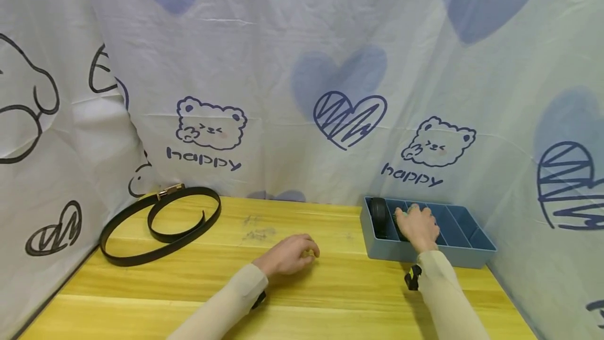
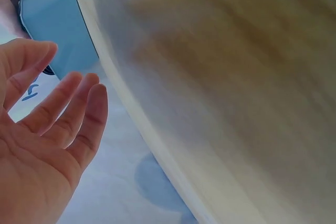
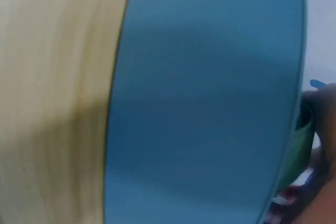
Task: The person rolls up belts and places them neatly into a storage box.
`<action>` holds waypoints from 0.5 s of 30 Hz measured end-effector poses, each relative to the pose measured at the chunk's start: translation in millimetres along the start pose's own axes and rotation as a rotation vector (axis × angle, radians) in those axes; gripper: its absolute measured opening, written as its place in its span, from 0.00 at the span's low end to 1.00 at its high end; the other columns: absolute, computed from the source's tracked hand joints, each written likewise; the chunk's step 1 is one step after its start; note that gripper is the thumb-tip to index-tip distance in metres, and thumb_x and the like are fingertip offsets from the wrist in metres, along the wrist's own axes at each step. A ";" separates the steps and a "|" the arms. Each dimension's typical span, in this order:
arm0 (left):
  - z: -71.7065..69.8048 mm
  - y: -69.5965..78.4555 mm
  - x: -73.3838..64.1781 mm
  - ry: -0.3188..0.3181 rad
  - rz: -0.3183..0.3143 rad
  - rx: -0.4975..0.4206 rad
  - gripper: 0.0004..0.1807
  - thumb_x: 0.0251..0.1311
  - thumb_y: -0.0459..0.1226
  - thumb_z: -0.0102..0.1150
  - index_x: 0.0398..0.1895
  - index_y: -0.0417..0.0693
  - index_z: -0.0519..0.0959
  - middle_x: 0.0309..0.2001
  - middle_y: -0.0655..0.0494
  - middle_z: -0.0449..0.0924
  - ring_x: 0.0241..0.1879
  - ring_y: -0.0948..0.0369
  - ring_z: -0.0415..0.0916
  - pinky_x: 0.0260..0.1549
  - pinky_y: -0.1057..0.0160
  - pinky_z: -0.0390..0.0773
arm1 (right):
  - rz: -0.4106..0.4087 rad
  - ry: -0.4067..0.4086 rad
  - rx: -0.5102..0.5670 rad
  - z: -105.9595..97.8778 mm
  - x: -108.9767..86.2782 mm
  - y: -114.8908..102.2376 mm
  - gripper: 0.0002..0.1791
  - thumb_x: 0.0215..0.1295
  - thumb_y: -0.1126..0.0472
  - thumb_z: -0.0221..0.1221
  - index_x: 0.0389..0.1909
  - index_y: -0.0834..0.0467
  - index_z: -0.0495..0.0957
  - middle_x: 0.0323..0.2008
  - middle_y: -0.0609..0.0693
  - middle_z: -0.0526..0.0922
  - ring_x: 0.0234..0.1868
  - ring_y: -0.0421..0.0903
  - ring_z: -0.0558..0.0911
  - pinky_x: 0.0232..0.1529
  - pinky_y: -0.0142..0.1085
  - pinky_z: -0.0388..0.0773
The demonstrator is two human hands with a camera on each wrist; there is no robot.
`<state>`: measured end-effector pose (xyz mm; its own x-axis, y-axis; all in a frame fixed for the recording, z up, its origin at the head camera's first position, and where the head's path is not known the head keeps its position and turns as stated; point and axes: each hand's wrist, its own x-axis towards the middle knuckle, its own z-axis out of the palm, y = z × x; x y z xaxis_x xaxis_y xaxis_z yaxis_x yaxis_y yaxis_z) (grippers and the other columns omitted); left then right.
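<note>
"What was the right hand (image 1: 419, 227) doing?"

"It reached into the blue tray (image 1: 424, 253) at the far right of the table (image 1: 330, 308), where a green item (image 3: 298, 153) sat just right of the black roll (image 1: 378, 216) in the leftmost compartment."

"Did it pinch that green item?"

"I couldn't tell; its fingers bent down at it, but the right wrist view was blurred."

"And the left hand (image 1: 290, 255)?"

"Its fingers curved loosely, thumb apart, holding nothing, over the middle of the table, left of the tray."

"Anything else?"

"A black belt (image 1: 127, 261) lay looped at the far left, its buckle (image 1: 171, 190) near the white cloth (image 1: 273, 67)."
</note>
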<state>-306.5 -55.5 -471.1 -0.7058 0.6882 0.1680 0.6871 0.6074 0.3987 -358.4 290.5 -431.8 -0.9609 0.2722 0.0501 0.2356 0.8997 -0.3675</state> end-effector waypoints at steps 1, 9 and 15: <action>0.3 -0.4 0.0 -0.006 0.001 0.000 0.09 0.69 0.37 0.56 0.45 0.52 0.85 0.49 0.59 0.81 0.50 0.61 0.78 0.52 0.62 0.77 | -0.041 0.034 0.007 1.7 -0.2 -0.3 0.31 0.75 0.44 0.42 0.64 0.64 0.69 0.60 0.73 0.66 0.57 0.72 0.68 0.54 0.66 0.65; 1.0 -1.1 3.1 -0.031 0.013 -0.036 0.10 0.69 0.35 0.55 0.45 0.51 0.85 0.45 0.61 0.84 0.44 0.66 0.80 0.45 0.67 0.79 | -0.240 0.138 -0.013 2.3 -2.1 -2.3 0.24 0.72 0.48 0.51 0.62 0.57 0.74 0.58 0.68 0.73 0.54 0.69 0.75 0.48 0.64 0.72; 2.4 -0.2 5.3 -0.038 0.018 -0.043 0.09 0.68 0.35 0.55 0.43 0.52 0.86 0.42 0.63 0.85 0.41 0.69 0.79 0.42 0.69 0.78 | -0.248 0.161 -0.040 6.9 1.4 -1.5 0.24 0.70 0.51 0.55 0.63 0.55 0.72 0.60 0.67 0.72 0.53 0.68 0.76 0.49 0.64 0.72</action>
<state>-310.0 -51.0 -472.5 -0.6861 0.7136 0.1418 0.6908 0.5777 0.4348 -361.1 287.2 -437.6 -0.9552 0.0901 0.2818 0.0051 0.9574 -0.2887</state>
